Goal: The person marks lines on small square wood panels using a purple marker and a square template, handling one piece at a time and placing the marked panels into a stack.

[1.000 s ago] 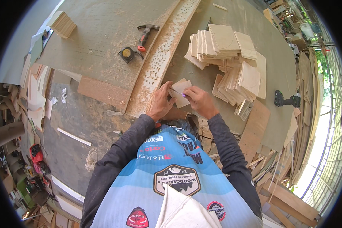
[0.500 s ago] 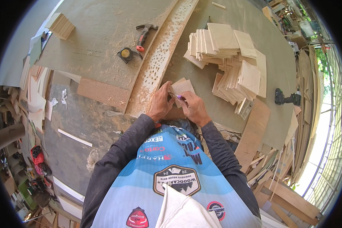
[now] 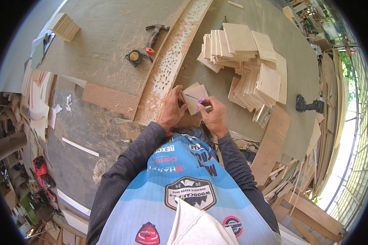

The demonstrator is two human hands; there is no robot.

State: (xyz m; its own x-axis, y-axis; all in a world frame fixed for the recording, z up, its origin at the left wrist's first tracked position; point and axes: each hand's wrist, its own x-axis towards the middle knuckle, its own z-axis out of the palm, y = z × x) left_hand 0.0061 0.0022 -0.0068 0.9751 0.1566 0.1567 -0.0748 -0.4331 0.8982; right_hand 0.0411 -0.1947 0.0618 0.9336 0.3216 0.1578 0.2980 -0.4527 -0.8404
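Note:
Just in front of my body, a thin plywood square (image 3: pixel 199 93) lies on the worktable, partly covering another piece. My left hand (image 3: pixel 172 111) curls at its left side, index finger by the far corner and thumb by the near one, holding its edge. Between the thumb and fingertips of my right hand (image 3: pixel 214 117) is what looks like a drawing compass (image 3: pixel 193 97), purple at the top. One thin dark leg slants left over the square; the other points down toward me. Whether its tips touch the wood is too small to tell.
Curved stacks of plywood squares (image 3: pixel 243 38) stand to the right. Beyond them lies a cordless drill (image 3: pixel 309 104). A sawdust-covered perforated strip (image 3: pixel 170 53) crosses the table, with a hammer (image 3: pixel 153 38) and tape measure (image 3: pixel 135 58) left of it. Another stack (image 3: pixel 64 27) sits far left.
My right hand has shifted slightly right and toward me, away from my left fingers. The compass, mostly hidden between my hands before, now shows with its legs spread over the square.

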